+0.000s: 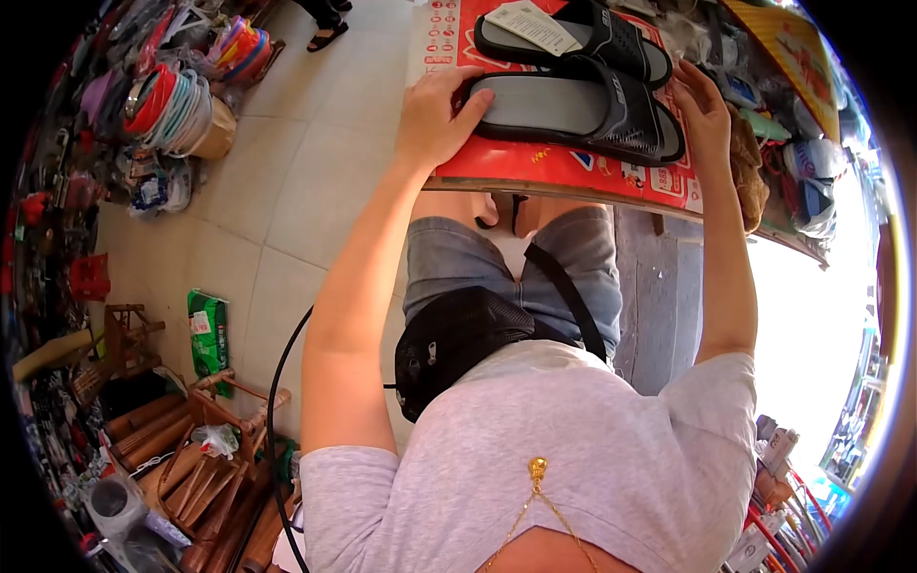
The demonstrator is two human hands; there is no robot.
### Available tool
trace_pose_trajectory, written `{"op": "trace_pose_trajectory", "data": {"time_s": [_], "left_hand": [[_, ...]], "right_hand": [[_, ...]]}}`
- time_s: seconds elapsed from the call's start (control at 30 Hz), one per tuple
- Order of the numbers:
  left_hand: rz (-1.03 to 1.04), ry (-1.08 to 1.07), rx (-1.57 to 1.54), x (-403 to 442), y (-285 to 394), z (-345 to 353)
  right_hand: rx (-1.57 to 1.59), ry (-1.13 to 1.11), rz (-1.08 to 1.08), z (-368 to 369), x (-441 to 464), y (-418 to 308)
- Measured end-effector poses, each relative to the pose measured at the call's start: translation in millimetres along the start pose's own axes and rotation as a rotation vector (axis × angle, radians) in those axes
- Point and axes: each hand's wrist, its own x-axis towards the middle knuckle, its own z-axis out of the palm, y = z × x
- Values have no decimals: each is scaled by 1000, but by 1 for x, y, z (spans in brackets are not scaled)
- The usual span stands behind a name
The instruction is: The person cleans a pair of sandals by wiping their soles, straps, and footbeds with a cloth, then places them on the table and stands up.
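Two black slide sandals with grey footbeds lie side by side on the red printed tabletop: a near slide sandal [549, 103] and a far slide sandal [597, 29]. A white paper tag [533, 26] rests across the far one. At the near sandal's heel, my left hand [439, 115] has its thumb over the footbed edge and its fingers along the end. My right hand [705, 110] curves around the toe end, its fingers bent and a little apart. I cannot tell how firmly the right fingertips touch the sandals.
The red-covered table [516, 160] ends close to my thighs. Packaged goods [812, 181] crowd its right side, with a brown fuzzy item [747, 172] beside my right hand. Bamboo stools [215, 449] and a green packet [208, 334] are at left. Another person's foot [328, 36] shows at the top.
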Motion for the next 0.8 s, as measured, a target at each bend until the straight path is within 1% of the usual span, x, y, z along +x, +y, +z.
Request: {"op": "trace_pose_trajectory", "data": {"time_s": [0.07, 0.13, 0.23, 0.33, 0.47, 0.53, 0.63, 0.77, 0.8], "left_hand": [[9, 12, 5, -1, -1, 1], [66, 29, -9, 0, -2, 1], [38, 12, 6, -1, -3, 0], [6, 18, -9, -1, -2, 3], [-4, 20, -46, -3, -2, 2], [49, 22, 17, -1, -1, 0], [54, 25, -21, 0, -3, 0], [-9, -12, 2, 0, 0, -1], [50, 26, 7, 0, -1, 2]], "right_hand": [[-1, 5, 5, 2, 1, 1], [57, 22, -7, 5, 5, 5], [99, 15, 27, 11, 4, 9], [46, 24, 0, 17, 2, 7], [71, 29, 21, 15, 1, 11], [108, 32, 38, 15, 2, 11], [76, 39, 22, 16, 1, 10], [63, 64, 2, 14, -1, 5], [80, 52, -16, 11, 1, 5]]}}
